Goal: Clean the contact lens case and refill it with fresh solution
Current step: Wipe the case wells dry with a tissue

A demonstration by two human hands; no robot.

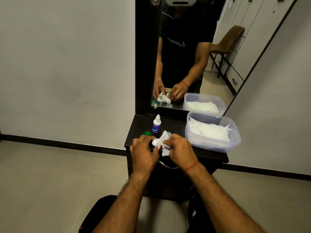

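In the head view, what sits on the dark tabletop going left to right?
Green cap → solution bottle → tissue held over the lens case by both hands → plastic tub of tissues.

The white lens case (155, 142) sits at the dark shelf's front edge, half under a crumpled white tissue (162, 140), its green cap (146, 133) lying off to the left, the blue-labelled solution bottle (156, 124) upright just behind.
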